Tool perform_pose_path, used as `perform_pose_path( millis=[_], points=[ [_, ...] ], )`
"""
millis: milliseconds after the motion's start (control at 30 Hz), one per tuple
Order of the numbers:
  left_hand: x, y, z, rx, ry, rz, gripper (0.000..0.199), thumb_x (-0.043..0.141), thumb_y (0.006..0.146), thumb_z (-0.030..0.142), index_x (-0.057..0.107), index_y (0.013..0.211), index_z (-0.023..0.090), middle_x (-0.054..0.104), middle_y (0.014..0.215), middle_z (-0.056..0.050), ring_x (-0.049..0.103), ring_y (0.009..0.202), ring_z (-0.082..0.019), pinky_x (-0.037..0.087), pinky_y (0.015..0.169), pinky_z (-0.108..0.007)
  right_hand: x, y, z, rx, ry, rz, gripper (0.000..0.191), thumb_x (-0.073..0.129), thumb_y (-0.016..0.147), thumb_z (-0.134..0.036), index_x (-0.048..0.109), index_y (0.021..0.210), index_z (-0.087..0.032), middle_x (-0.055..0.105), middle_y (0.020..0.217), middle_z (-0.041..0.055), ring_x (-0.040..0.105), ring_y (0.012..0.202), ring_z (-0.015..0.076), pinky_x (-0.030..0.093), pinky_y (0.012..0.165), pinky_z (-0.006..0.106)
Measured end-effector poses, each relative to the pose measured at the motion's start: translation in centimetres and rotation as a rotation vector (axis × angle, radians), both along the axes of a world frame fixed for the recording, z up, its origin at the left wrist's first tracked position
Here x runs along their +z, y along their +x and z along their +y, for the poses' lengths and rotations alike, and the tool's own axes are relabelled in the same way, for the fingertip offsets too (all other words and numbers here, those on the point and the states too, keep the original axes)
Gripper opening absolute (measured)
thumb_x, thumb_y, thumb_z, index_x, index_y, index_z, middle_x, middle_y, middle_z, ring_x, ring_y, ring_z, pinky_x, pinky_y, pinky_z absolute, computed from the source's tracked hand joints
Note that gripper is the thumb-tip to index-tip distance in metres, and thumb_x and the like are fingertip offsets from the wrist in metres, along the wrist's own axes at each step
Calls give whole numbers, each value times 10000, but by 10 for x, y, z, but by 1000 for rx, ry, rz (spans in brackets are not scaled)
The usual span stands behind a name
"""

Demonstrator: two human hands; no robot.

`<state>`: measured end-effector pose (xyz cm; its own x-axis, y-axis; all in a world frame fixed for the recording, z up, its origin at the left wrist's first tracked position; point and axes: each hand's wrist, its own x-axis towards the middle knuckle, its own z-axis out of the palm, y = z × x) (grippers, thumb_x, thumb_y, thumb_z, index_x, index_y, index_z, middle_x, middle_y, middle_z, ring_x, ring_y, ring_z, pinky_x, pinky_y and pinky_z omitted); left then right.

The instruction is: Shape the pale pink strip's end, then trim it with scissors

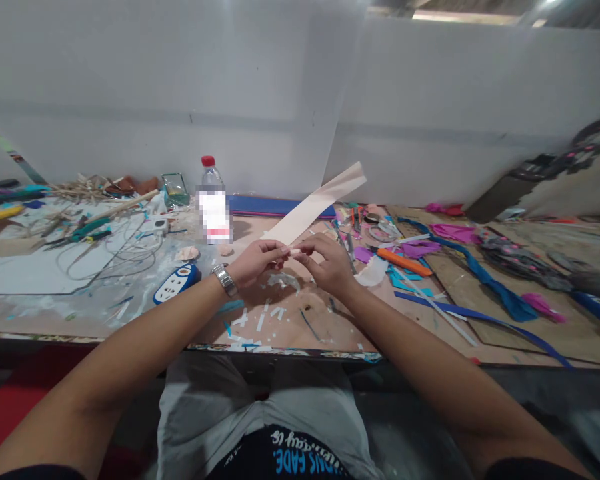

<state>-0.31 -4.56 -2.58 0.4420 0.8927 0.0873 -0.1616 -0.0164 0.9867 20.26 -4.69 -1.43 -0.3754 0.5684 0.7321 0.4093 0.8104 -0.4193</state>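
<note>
A long, pale cream strip (315, 203), apparently paper, rises from between my hands and slants up to the right. My left hand (260, 262), with a metal watch at its wrist, pinches the near end of it. Fingers closed, my right hand (327, 263) grips a small whitish roll (295, 253) at that same end, touching the left fingertips. Whether the roll and the strip are one piece is hard to see. Small white and blue paper scraps (260, 317) lie on the table below my hands.
A red-capped bottle (213, 207) stands behind my left hand, and a blue-and-white power strip (177, 283) lies beside that forearm. To the right are an orange utility knife (404, 262), purple paper pieces and a blue ribbon (480, 273). Pliers (87, 230) and sticks lie at left. A white panel (180, 87) stands behind.
</note>
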Motion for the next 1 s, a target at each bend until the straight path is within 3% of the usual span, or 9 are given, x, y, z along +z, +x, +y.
perform_pose_path(
  millis=[500, 733, 1000],
  points=[
    [3, 2, -3, 13, -113, -68, 271, 801, 758, 351, 640, 794, 134, 549, 675, 17, 511, 624, -79, 398, 633, -229, 0, -1, 0, 39, 1, -10, 238, 649, 947, -444, 710, 923, -214, 689, 833, 57, 622, 785, 195, 498, 746, 359],
    [2, 3, -3, 11, -97, -33, 367, 775, 786, 462, 630, 745, 128, 545, 662, 9, 503, 630, -87, 397, 643, -240, 0, 0, 0, 58, -13, -46, 217, 646, 951, -428, 712, 953, -221, 691, 857, 50, 623, 803, 192, 494, 757, 349],
    [0, 2, -1, 13, -56, -12, 376, 799, 766, 461, 628, 737, 127, 540, 639, 17, 492, 609, -81, 387, 643, -239, -4, 0, 2, 70, -12, -53, 193, 650, 957, -393, 722, 1001, -220, 696, 863, 45, 620, 806, 186, 489, 770, 344]
  ],
)
